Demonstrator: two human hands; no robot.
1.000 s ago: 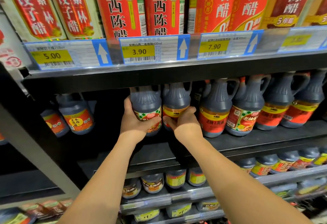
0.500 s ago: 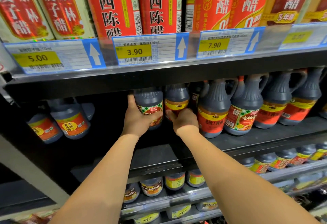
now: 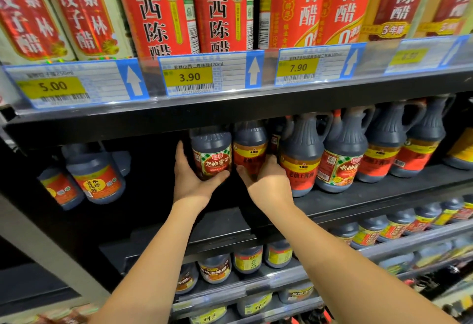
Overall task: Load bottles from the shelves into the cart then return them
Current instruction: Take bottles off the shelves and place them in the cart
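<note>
Bottles [image 3: 211,154], left hand [image 3: 190,183], right hand [image 3: 268,183] gripping

On the dark middle shelf [image 3: 384,190], the left hand [image 3: 192,183] grips a checked-label bottle [image 3: 212,154], and just beside it at 3 o'clock the right hand [image 3: 268,183] grips an orange-label bottle [image 3: 249,152]. Handled jugs [image 3: 343,159] stand in a row at 3 o'clock of the hands, and two shorter bottles [image 3: 94,177] at 9 o'clock. At 12 o'clock, price tags [image 3: 189,76] front an upper row of tall red-labelled bottles [image 3: 158,8].

Dark bottle [image 3: 211,153], red label; black shelf [image 3: 358,197].
</note>
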